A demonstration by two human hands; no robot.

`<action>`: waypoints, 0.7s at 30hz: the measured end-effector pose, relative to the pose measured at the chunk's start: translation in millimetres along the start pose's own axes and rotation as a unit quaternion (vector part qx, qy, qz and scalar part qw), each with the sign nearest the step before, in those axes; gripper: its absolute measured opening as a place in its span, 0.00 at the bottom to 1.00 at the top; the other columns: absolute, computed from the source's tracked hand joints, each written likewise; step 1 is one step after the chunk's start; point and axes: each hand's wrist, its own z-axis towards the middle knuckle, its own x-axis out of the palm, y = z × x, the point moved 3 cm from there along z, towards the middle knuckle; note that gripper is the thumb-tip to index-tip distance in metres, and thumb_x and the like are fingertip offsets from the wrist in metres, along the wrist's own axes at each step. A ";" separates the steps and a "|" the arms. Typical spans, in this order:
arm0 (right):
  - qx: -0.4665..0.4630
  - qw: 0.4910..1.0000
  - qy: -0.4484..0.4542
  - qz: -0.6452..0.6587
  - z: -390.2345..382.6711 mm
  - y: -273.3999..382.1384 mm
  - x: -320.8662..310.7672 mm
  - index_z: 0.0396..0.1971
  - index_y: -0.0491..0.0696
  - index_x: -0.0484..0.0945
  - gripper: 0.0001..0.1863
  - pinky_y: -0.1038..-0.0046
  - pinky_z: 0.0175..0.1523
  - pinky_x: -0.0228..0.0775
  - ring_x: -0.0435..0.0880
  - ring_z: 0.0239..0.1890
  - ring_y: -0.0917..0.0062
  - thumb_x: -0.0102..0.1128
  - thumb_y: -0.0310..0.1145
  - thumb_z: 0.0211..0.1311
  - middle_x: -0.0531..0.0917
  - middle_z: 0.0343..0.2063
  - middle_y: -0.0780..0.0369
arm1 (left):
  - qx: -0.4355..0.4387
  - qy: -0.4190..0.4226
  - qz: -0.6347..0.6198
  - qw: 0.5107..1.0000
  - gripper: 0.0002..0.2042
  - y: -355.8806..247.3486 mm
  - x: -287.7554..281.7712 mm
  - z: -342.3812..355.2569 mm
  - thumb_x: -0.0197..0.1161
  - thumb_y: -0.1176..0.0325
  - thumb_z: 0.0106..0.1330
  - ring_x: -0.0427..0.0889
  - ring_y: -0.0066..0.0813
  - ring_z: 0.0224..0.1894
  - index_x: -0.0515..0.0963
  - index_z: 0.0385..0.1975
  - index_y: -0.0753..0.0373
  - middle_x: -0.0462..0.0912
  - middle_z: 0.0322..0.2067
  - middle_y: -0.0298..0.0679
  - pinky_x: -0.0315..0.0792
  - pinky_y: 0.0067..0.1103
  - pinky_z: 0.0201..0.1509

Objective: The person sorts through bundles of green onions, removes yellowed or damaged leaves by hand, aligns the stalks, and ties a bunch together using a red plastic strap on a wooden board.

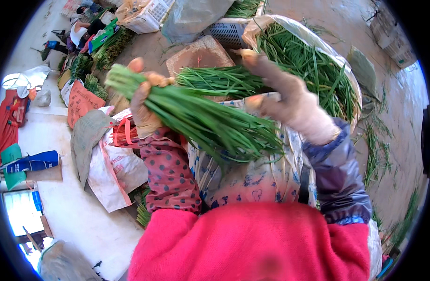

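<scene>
My left hand [147, 107], in a soiled pale glove with bare fingertips, grips a bunch of long green leafy stalks [201, 124] by its pale cut ends, the leaves fanning rightward over my patterned apron [245, 180]. My right hand [294, 103], gloved and slightly blurred, is raised to the right of that bunch with fingers apart and nothing visible in them. Beyond both hands another pile of the same greens [210, 79] lies across a rust-speckled board [196, 54].
A lined basket of greens [308, 56] stands behind my right hand, with crates [144, 16] and a plastic sack [187, 14] at the back. Sacks [112, 173] and red ties [121, 132] lie on my left. Another person [78, 33] is among bundles at upper left. Loose leaves [371, 154] litter the floor.
</scene>
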 end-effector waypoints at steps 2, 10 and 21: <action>-0.014 0.999 0.020 0.040 16.4 21.8 22.0 0.64 0.38 0.58 0.49 0.68 0.64 0.60 0.68 0.63 0.63 0.74 0.45 0.45 0.70 0.58 0.46 | -0.056 -0.072 0.080 0.993 0.28 9.5 30.8 12.1 0.59 0.71 0.63 0.79 0.33 0.39 0.58 0.63 0.58 0.79 0.34 0.42 0.73 0.38 0.53; 0.078 0.996 -0.008 0.038 38.7 -8.5 89.8 0.66 0.45 0.50 0.54 0.62 0.49 0.72 0.79 0.46 0.53 0.73 0.40 0.37 0.79 0.42 0.46 | -0.086 -0.216 0.008 0.973 0.22 54.9 51.4 30.9 0.63 0.74 0.60 0.81 0.34 0.35 0.68 0.54 0.62 0.81 0.34 0.41 0.77 0.33 0.44; 0.101 0.989 -0.046 0.100 30.2 -30.8 65.7 0.60 0.46 0.64 0.41 0.69 0.51 0.73 0.82 0.47 0.65 0.71 0.34 0.42 0.81 0.45 0.53 | 0.053 -0.224 0.293 0.928 0.43 37.6 58.3 9.7 0.72 0.69 0.54 0.67 0.31 0.60 0.52 0.67 0.61 0.66 0.60 0.44 0.68 0.27 0.58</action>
